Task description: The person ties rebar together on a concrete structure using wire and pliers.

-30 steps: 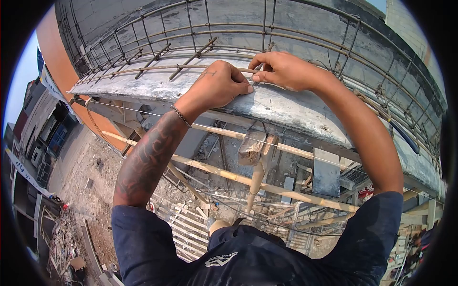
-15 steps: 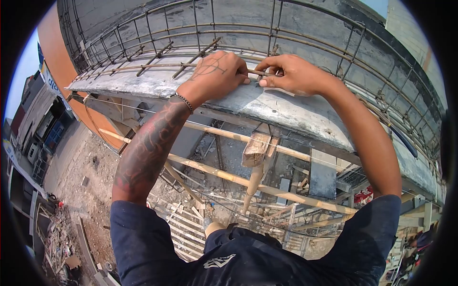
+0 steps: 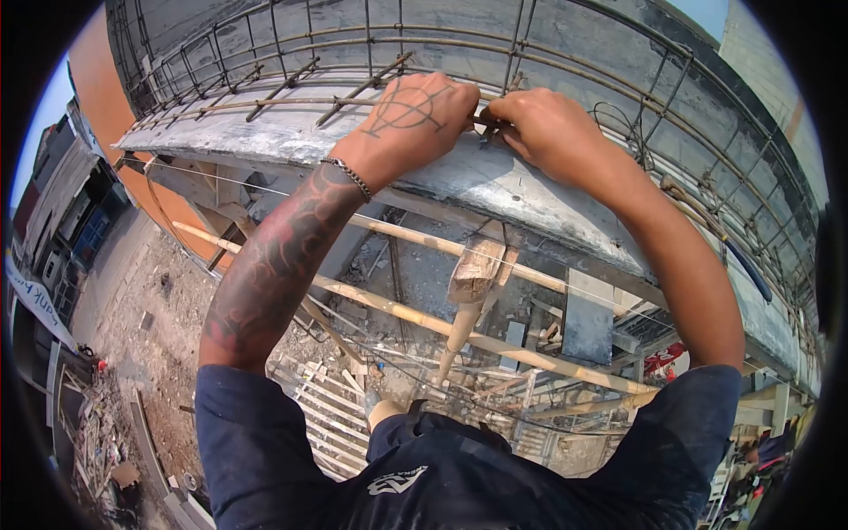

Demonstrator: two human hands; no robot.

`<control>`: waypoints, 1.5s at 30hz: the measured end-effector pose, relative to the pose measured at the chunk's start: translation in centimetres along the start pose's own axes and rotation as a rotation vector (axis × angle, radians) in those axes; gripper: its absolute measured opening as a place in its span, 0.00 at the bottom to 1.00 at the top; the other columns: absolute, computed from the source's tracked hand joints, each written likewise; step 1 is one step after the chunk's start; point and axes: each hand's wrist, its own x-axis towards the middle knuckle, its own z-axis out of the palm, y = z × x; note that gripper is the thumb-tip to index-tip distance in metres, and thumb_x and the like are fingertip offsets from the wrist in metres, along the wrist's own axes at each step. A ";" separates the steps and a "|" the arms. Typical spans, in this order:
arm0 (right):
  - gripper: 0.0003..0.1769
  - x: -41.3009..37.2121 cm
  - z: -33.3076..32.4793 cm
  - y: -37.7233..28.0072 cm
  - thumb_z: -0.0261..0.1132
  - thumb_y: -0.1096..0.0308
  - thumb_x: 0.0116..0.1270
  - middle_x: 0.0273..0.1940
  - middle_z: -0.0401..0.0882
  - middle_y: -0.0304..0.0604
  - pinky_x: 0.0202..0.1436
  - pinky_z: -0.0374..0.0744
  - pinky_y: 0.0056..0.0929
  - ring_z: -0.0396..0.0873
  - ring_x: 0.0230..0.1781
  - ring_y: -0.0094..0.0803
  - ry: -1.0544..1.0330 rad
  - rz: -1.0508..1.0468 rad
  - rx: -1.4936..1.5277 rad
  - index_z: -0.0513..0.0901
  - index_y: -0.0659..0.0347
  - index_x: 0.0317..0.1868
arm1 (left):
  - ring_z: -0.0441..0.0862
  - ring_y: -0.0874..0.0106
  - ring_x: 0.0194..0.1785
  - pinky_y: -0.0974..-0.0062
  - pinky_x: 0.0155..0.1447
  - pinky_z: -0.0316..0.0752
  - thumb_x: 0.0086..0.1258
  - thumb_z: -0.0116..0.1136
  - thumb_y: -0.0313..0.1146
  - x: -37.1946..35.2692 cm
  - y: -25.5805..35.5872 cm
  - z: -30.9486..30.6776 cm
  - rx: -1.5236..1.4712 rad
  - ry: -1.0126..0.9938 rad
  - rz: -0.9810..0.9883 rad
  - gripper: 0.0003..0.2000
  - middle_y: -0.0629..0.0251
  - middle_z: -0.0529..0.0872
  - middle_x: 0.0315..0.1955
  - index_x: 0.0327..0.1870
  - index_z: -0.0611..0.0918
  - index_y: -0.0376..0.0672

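Conc. ledge sits above bamboo poles & rubble. Outer rebar runs along ledge top; L hand is closed round it, R hand pinches it w/ bent fingers just beside, fingertips partly hidden. Dark-handled tool lies near R forearm.

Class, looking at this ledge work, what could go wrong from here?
The left hand and right hand meet at a thin bar, so fingers might get pinched. The dark-handled tool by the ledge could slip toward the rubble below. With that drop beneath, the person might overbalance reaching forward.
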 end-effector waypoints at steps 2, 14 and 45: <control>0.12 -0.2 0.3 -0.2 0.66 0.66 0.63 0.39 0.85 0.54 0.47 0.81 0.45 0.84 0.43 0.50 0.005 0.026 0.051 0.85 0.61 0.45 | 0.86 0.61 0.35 0.66 0.41 0.78 0.63 0.63 0.29 -0.3 0.0 -0.2 -0.198 0.001 -0.111 0.07 0.56 0.87 0.28 0.38 0.82 0.37; 0.21 0.0 0.1 -0.2 0.68 0.61 0.56 0.41 0.86 0.54 0.51 0.81 0.42 0.85 0.44 0.48 -0.037 0.208 0.231 0.86 0.62 0.50 | 0.88 0.72 0.37 0.77 0.42 0.81 0.58 0.68 0.24 0.0 1.1 0.2 -0.607 0.100 -0.373 0.10 0.56 0.90 0.33 0.40 0.82 0.34; 0.16 1.0 -2.8 1.0 0.66 0.65 0.60 0.38 0.85 0.55 0.47 0.79 0.44 0.84 0.42 0.49 -0.327 0.158 0.344 0.83 0.65 0.46 | 0.85 0.72 0.38 0.73 0.47 0.78 0.62 0.66 0.25 3.0 -3.9 1.2 -0.761 -0.218 0.118 0.04 0.64 0.88 0.34 0.36 0.84 0.38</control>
